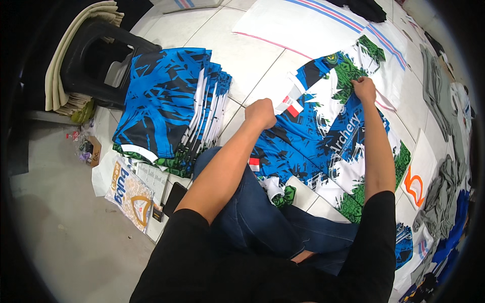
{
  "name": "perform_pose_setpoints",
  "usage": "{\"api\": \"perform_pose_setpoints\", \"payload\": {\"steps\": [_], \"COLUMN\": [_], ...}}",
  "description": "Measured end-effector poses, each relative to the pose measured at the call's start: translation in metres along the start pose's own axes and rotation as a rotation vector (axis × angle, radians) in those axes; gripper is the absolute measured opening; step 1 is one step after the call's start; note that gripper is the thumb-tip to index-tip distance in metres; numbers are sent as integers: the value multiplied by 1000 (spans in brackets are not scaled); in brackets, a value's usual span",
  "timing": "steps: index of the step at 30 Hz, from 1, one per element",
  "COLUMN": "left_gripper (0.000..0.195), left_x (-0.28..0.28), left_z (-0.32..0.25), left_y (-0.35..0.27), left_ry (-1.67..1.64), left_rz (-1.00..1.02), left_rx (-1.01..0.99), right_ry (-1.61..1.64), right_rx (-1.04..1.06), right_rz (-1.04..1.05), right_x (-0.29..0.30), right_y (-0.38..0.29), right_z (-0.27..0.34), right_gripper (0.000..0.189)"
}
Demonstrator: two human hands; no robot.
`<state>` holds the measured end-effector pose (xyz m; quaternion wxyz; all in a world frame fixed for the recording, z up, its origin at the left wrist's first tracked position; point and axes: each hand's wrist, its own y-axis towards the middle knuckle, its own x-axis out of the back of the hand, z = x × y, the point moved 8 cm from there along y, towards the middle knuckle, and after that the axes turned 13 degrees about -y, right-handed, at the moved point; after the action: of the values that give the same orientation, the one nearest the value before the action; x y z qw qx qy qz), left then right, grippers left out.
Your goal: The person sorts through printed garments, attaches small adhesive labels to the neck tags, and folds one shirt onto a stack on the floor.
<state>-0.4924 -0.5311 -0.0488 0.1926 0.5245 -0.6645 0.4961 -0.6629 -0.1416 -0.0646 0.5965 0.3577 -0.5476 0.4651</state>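
Note:
My left hand [261, 113] is closed on the shoulder area of a blue, white and green printed jersey [344, 132], beside its white collar [295, 86]. The fingers of my right hand [364, 89] pinch the jersey's green patterned part near the far sleeve. The jersey lies spread over the tiled floor in front of my knees, with lettering on its chest and a red and white patch [294, 110] near the collar. Left of it stands a stack of folded blue jerseys [163, 102], their white and green edges showing along the side.
A black plastic stool [110, 41] holds folded beige cloth [62, 64]. White woven sacks [295, 22] lie beyond the jersey. At left are a plastic garment packet [130, 193] and a black phone-like object [175, 197]. Grey garments [441, 197] lie at right.

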Motion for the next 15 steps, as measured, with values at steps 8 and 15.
{"api": "perform_pose_setpoints", "payload": {"steps": [8,15], "left_gripper": [26,26], "left_x": [-1,-7], "left_z": [7,-3], "left_y": [-7,-1], "left_ry": [-19,25], "left_rz": [-41,-56], "left_rx": [31,-38], "right_ry": [756,1288], "right_rx": [130,-165], "right_rz": [-135,211], "right_x": [75,18], "right_y": [-55,-206], "right_z": [-38,-213], "right_gripper": [31,42]}}
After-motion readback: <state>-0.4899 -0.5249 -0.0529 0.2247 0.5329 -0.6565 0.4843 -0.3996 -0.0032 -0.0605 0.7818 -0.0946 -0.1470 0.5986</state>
